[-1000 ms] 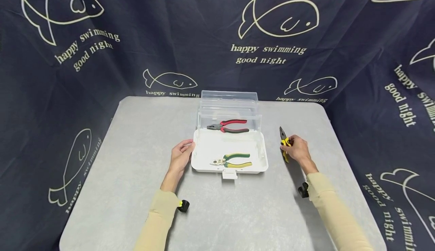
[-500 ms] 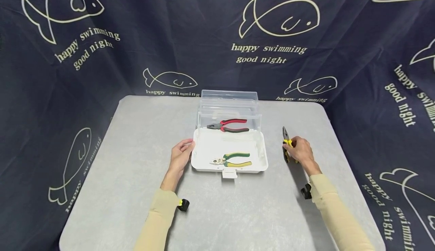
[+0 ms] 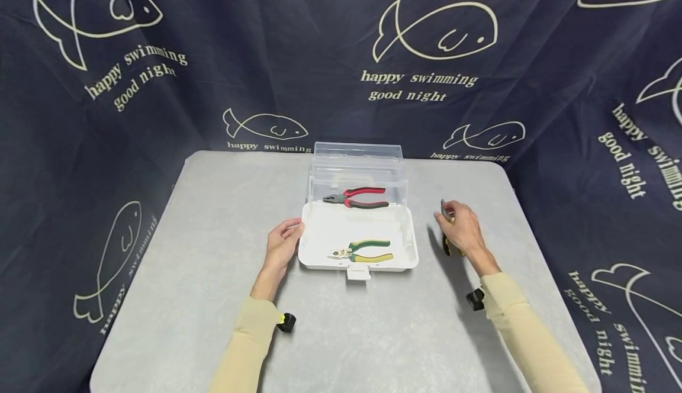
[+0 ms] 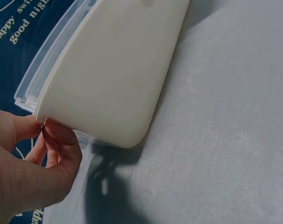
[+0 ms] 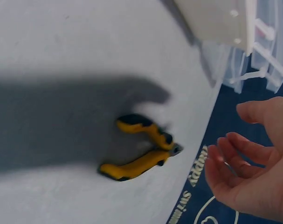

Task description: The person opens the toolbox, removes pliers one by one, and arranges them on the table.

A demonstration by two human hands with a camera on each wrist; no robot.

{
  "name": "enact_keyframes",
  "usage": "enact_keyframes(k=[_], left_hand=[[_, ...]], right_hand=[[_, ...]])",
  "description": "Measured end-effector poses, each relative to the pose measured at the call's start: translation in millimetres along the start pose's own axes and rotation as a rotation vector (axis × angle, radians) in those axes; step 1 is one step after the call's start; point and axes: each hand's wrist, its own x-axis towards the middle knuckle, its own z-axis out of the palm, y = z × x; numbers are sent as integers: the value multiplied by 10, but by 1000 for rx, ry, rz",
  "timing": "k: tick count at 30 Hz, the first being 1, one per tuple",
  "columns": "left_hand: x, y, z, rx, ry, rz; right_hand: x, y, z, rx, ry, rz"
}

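My left hand [image 3: 279,248] pinches the left rim of a white toolbox [image 3: 367,227] between thumb and fingers. Lying in the toolbox near its latch is a pair of green-and-yellow pliers [image 3: 373,258]. Farther back, red-and-black pliers [image 3: 348,197] lie in the clear raised section. My right hand [image 3: 462,227] is above the table, right of the box, fingers loosely bent and holding nothing. Below it, yellow-and-black pliers [image 5: 136,167] lie on the table with handles spread. In the head view that hand partly covers them.
The toolbox's clear lid [image 3: 357,153] stands raised at the back, and its white latch [image 3: 359,272] hangs down in front. All of it sits on a grey table [image 3: 229,203]. A dark blue curtain [image 3: 330,55] with fish drawings surrounds the table.
My right hand has let go of the yellow-and-black pliers and risen off them, slightly forward. The pliers stay on the table. My left hand keeps its place at the toolbox.
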Motion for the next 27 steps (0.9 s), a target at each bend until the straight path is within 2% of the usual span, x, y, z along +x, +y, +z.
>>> enact_keyframes(k=[7, 15, 22, 27], left_hand=[[-3, 3, 1, 3, 4, -2], [8, -17, -5, 5, -5, -7], [15, -34, -6, 9, -7, -10], [11, -27, 5, 0, -1, -7]], right_hand=[[56, -240, 5, 126, 61, -97], [109, -501, 89, 205, 96, -187], [144, -709, 197, 252, 71, -230], [166, -849, 268, 295, 6, -264]])
